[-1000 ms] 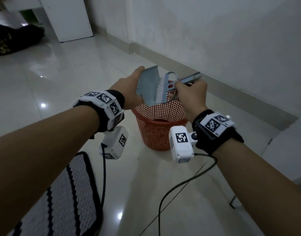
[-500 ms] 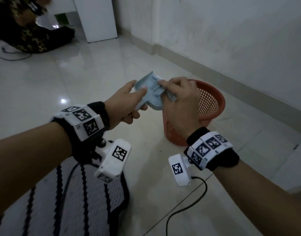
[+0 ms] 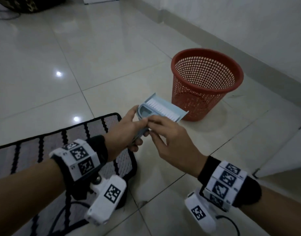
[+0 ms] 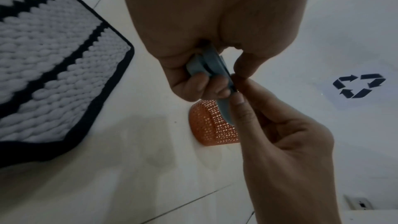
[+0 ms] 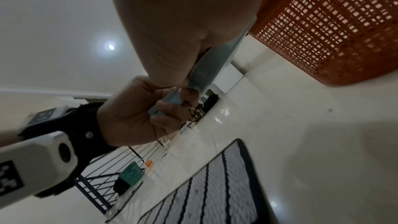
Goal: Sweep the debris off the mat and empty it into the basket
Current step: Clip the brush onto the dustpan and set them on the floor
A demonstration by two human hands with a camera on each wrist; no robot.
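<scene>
1. Head view: the brush lies nested in the dustpan, low beside the red basket and off the mat; emptying looks done, tools being put together.
2. Next, I judge, the set must go down on the floor.
3. Left hand curls round the joined handles; right hand pinches them from the other side, forearms converging.
</scene>
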